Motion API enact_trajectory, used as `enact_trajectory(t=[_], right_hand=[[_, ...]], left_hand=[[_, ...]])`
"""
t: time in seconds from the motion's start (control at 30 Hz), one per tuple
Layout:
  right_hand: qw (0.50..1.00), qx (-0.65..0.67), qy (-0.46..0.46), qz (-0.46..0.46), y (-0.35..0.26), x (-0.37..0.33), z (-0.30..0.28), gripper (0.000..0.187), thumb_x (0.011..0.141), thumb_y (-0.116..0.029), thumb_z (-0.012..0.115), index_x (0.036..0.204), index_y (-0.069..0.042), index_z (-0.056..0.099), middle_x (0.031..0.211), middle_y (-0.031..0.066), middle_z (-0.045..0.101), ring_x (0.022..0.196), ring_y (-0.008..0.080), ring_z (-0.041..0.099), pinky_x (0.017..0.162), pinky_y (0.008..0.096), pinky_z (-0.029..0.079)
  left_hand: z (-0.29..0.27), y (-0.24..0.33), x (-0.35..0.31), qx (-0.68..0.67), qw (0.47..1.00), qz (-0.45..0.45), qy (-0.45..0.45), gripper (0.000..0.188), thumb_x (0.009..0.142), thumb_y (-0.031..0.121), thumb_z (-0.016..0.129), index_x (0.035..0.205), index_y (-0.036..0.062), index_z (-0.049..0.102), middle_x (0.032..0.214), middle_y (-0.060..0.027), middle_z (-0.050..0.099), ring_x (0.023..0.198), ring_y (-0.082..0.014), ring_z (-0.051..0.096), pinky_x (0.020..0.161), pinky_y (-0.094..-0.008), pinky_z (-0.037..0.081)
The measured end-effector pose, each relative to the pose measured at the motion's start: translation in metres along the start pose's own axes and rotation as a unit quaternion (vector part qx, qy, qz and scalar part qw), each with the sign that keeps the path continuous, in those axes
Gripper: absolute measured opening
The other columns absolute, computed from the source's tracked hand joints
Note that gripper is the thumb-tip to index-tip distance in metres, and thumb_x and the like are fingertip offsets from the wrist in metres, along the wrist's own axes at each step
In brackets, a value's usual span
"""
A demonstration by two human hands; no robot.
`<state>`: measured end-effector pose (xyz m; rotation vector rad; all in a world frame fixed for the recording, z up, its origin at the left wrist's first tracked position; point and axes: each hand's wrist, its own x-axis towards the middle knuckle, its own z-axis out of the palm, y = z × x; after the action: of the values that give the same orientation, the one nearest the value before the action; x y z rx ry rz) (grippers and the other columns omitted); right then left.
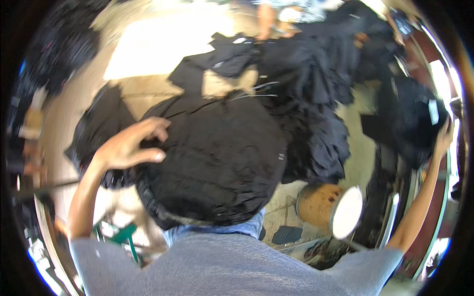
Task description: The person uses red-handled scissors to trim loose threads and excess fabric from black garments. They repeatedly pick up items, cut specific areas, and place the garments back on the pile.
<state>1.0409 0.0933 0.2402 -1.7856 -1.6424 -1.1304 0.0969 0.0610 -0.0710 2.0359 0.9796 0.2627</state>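
Observation:
A rounded heap of black cloth [212, 153] lies across my lap, its surface creased. Over its left edge my left hand [131, 145] is open, thumb and fingers apart, with nothing between them. Far to the right, my arm is stretched out and my right hand [444, 139] grips the edge of a black garment [407, 121] that has a white label [434, 112]. Its fingers are partly hidden and blurred. Another black cloth piece [106, 121] lies beyond my left hand.
Black garments [306, 74] are heaped ahead and to the right. A tan cylinder with a white end [347, 212] lies right of my lap, and a green frame [123, 234] stands at lower left. Another person's arm [265, 22] shows at the far side. Dark cloth [59, 49] is piled far left.

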Motion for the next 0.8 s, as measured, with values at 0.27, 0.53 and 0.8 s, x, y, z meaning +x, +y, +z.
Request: enact_trajectory(t=[0.27,0.53,0.8], right_hand=[[0.804,0.362,-0.461,-0.100,-0.377,-0.192,0.066,0.038,0.102,-0.020,0.082,0.135,-0.002,0.078,0.128,0.0155,0.082,0.115,0.0260,0.078,0.104,0.0387,0.060],[0.675,0.467,-0.515,-0.249,-0.661,-0.254,0.018,0.070,0.104,-0.064,0.069,0.140,-0.003,0.071,0.123,0.0226,0.077,0.116,0.0397,0.076,0.100,0.0505,0.061],[0.721,0.462,-0.503,-0.121,-0.659,-0.221,0.041,0.042,0.114,-0.038,0.059,0.131,-0.001,0.070,0.101,0.0279,0.078,0.100,0.0511,0.076,0.094,0.0572,0.061]], left_hand=[[0.010,-0.018,0.017,0.064,0.997,-0.045,0.016,0.065,0.100,0.042,0.083,0.146,0.0008,0.061,0.142,-0.0180,0.069,0.120,-0.0342,0.070,0.103,-0.0456,0.058],[0.046,0.009,0.032,0.292,0.952,-0.091,0.033,0.060,0.100,0.015,0.067,0.155,-0.0027,0.050,0.119,-0.0293,0.075,0.097,-0.0474,0.078,0.088,-0.0561,0.064],[-0.022,-0.012,0.071,-0.112,0.982,-0.060,0.139,0.045,0.114,0.014,0.058,0.158,0.0056,0.047,0.115,-0.0055,0.066,0.107,-0.0157,0.063,0.100,-0.0308,0.050]])
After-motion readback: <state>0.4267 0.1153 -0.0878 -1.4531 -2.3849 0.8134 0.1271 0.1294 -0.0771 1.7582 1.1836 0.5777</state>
